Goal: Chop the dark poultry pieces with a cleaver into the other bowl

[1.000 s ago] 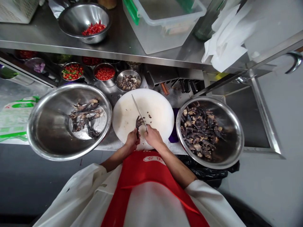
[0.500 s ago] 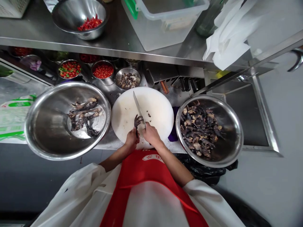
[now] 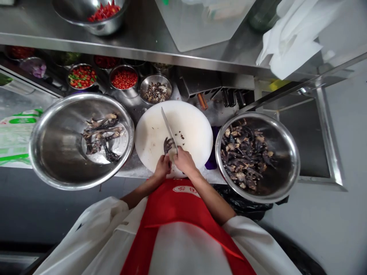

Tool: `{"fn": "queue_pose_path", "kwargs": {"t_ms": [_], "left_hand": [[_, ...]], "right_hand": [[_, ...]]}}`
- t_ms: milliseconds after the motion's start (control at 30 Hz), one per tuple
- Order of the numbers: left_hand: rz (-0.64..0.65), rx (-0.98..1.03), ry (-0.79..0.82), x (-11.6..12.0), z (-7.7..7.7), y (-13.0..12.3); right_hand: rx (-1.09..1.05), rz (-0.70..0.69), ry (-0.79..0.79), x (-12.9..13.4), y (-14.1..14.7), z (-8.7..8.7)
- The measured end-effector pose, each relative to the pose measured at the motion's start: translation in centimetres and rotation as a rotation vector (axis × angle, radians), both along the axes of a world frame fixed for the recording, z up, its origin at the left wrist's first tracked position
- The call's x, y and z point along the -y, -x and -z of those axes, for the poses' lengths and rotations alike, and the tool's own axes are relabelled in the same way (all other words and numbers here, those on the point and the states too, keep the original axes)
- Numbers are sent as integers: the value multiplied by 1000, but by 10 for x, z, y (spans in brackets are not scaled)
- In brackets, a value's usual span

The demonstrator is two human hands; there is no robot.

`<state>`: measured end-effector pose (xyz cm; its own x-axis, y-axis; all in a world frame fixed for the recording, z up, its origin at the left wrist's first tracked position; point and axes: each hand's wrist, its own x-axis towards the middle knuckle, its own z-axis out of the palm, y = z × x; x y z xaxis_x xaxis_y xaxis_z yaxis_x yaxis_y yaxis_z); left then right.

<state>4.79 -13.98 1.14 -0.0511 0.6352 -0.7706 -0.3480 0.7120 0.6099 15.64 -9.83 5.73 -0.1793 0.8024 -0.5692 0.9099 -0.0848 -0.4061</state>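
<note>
My left hand (image 3: 163, 165) is closed around the lower end of a dark chicken foot (image 3: 167, 145), whose toes spread away from me over the round white cutting board (image 3: 197, 118). In my right hand (image 3: 184, 161) I grip a knife (image 3: 168, 125) by its handle, which my fingers hide. The blade points forward and slightly left, its lower part beside the toes; whether it touches them I cannot tell. A few small dark scraps (image 3: 182, 135) lie to the right of the blade. Several dark chicken feet (image 3: 104, 133) rest in the left steel bowl (image 3: 51, 149).
On the right, another steel bowl (image 3: 283, 164) holds a pile of dark chicken feet (image 3: 246, 152). Behind the board stand bowls of chopped red chillies (image 3: 124, 79) and a knife rack (image 3: 200, 82). A steel shelf (image 3: 137, 42) overhangs them; a sink (image 3: 304, 141) lies right.
The view has shifted slightly. The chicken foot has turned a little in my left hand, its toes now pointing more forward. Both hands keep their hold.
</note>
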Motion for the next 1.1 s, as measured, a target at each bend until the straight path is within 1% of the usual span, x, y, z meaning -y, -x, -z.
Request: {"fn": "queue_pose_path", "kwargs": {"t_ms": [33,100,167,200,267,367,400,433,500,567,667,733,767,833,900,967,1033,1100], "left_hand": [[19,8,12,0,3,0],[30,-12,8,0,8,2],[63,-75,17,0,10,10],[100,-129,16,1,10,15],[196,-304,-36,3,10,30],[324,-630,-231,2,3,57],[368,-707,-292,-1,-1,65],[421,-756,-342,-6,-5,73],[554,-796,-408,-21,-14,85],[694,-811,-436,-42,-19,91],[865,-813,-444,-73,-20,93],[936,-802,-471,-89,-18,92],[960,-797,-487,-94,-17,92],[991,-787,-495,-101,-16,93],[1009,-773,-483,-103,-17,94],[1023,-768,-475,-102,-20,96],[1012,-805,-480,-98,-25,98],[953,-885,-508,-91,-28,98]], "right_hand": [[13,-4,14,-2,2,6],[12,-6,-8,-5,3,12],[0,-2,-21,-6,0,14],[-7,5,-27,-5,-3,13],[-50,19,-13,-4,-14,12],[-171,59,65,0,-38,14],[-204,75,77,2,-47,15],[-225,88,60,3,-54,16],[-231,100,-37,5,-64,17],[-222,94,-142,5,-66,13],[-229,64,-230,2,-54,2],[-224,46,-279,-2,-43,-4],[-206,35,-287,-5,-37,-5],[-129,-4,-235,-10,-28,-3],[-40,-44,-145,-16,-24,4],[-6,-63,-95,-19,-26,13],[-30,-55,-105,-22,-30,20],[-58,-26,-120,-23,-36,24]]}}
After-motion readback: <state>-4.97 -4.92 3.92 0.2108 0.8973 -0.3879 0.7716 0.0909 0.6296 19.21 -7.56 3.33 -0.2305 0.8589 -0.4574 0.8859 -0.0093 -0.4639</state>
